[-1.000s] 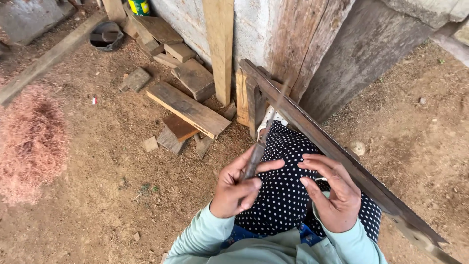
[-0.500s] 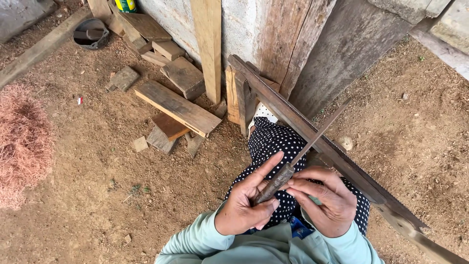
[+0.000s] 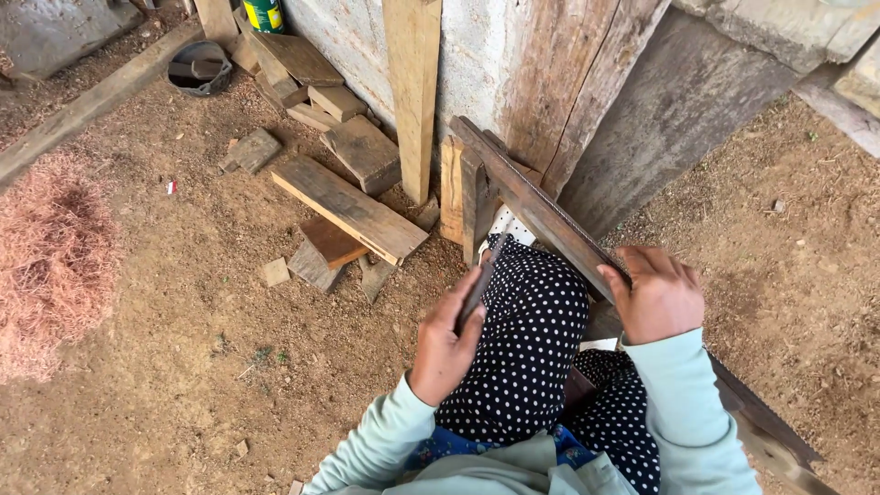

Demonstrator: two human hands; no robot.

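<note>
We look down on a dirt floor [image 3: 183, 367], brown, gritty and strewn with chips. Behind it rises a rough pale wall [image 3: 495, 55] with a weathered plank door [image 3: 642, 110] leaning dark beside it. At the left edge lies a heap of reddish fibres [image 3: 46, 266], fluffy and tangled. An upright wooden post [image 3: 412, 92] stands against the wall, and flat offcut boards [image 3: 348, 206] lie scattered at its foot, grey-brown and square-cut.

Over our lap spreads a black cloth with white dots [image 3: 527, 348]. Across it, from the wall down to the lower right, runs a long wooden frame saw [image 3: 541, 215], its bar worn and straight. Our right hand [image 3: 655, 293] is closed over the bar, fingers wrapped on top. Our left hand [image 3: 445, 344] pinches a slim dark file [image 3: 478, 280] between thumb and fingers, holding it tilted up just beside the saw, above the dotted cloth.

At the top left sits a round black pan [image 3: 197, 69], and near it a small can [image 3: 266, 14] with a green and yellow label, upright by the wall.
</note>
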